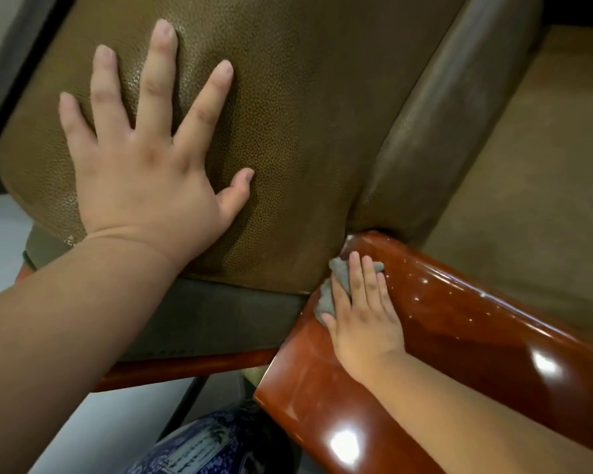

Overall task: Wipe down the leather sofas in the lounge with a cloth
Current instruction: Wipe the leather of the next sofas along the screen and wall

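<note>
Cloth [336, 289], a small grey rag, lies bunched on the glossy red-brown wooden armrest [459, 323] of the sofa, just below the point where the armrest meets the leather cushions. The person's right hand [363, 316] lies flat on top of it, fingers straight and close together, pressing the rag against the wood rather than clasping it; that grip is released, palm down. Grey folds poke out beyond the fingertips and along the thumb side of the hand, so most of the rag sits under the fingers and to their left, next to the seam of the seat. The left hand [144, 159] is spread wide on the brown pebbled leather cushion [288, 114], all five fingers splayed and straight, resting on the leather and holding nothing, well apart from the rag. To the right of that cushion a darker, duller leather panel [442, 114] runs up and away, touching the armrest at its lower end. Bright spots of light shine on the polished wood, nearer the viewer than the hand. Below the sofa's wooden frame, at the bottom edge, the top of a blue-and-white patterned ceramic jar [206, 446] stands on the pale floor [0, 254].
</note>
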Available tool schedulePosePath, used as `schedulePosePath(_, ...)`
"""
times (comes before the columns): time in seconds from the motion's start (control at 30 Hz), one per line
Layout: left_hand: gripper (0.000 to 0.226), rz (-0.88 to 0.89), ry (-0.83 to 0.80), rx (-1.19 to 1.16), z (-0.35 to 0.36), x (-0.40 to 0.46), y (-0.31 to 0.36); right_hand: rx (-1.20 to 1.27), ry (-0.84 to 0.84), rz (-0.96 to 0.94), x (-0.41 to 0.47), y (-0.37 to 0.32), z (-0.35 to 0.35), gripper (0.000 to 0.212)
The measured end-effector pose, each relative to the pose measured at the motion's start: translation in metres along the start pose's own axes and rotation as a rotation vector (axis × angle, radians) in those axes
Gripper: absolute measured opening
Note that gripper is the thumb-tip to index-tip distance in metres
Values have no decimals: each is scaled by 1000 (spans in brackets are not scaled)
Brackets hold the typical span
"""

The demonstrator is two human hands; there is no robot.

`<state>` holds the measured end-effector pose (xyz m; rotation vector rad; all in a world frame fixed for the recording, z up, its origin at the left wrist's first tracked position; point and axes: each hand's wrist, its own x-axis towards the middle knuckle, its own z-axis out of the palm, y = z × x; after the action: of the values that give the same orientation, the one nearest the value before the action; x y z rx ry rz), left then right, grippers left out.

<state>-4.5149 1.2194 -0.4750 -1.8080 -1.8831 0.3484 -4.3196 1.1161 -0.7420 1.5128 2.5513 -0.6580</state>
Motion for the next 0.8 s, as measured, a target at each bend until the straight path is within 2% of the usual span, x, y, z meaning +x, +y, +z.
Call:
schedulePosePath(0.13,86,17,32,37,5,1,0,-34,91,46,50,38,-31,70)
schedulePosePath(0.27,84,22,33,34,3,-1,0,7,35,45,36,35,-32,70)
schedulePosePath(0.43,76,121,31,24,-3,-3,5,-156,-94,-271,-15,41,-14,70)
schedulePosePath(0.5,70,153,62,21,-1,-4,6,-143,-51,-205,-4,56,-26,68)
schedulePosePath(0.6,70,157,75,-15,13,-28,39,-10,8,53,22,64,-49,66)
schedulePosePath(0.63,71,178,22,-87,21,-46,64,38,34,64,26,60,-51,69)
schedulePosePath(0.7,73,190,-201,-283,43,-101,124,123,92,-10,23,56,-47,79)
schedulePosePath(0.73,74,126,-348,-375,56,-131,152,132,93,-58,19,57,-44,83)
schedulePosePath(0.8,75,-151,-585,-576,81,-183,198,31,81,-120,11,71,-37,82)
